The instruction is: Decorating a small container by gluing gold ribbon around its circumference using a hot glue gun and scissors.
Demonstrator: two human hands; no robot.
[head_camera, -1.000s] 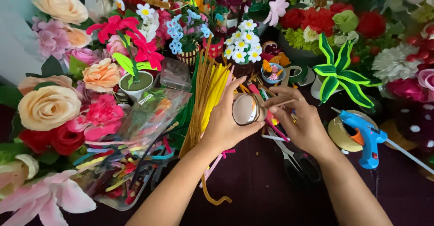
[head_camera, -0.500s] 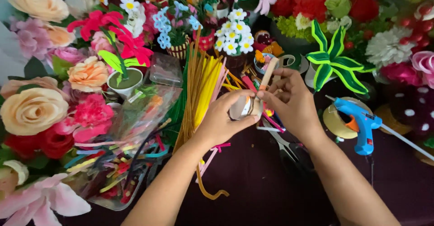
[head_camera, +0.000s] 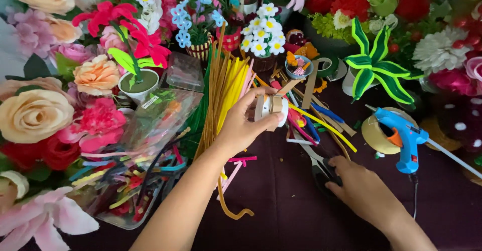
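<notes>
Left hand (head_camera: 241, 128) clasping white tape roll (head_camera: 271, 109), raised over pipe cleaners (head_camera: 226, 95) | right hand (head_camera: 364, 193) gone from roll since a second ago, now down on worktop (head_camera: 281, 201), closing on black scissor handles (head_camera: 326, 173) | loose tape end likely ready for cutting | blue glue gun (head_camera: 404, 138) untouched nearby

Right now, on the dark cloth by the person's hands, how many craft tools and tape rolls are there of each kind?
White tape roll, held in the left hand: 1
Tan tape roll, beside the glue gun: 1
Blue glue gun: 1
Scissors, under the right hand: 1
Total: 4
</notes>
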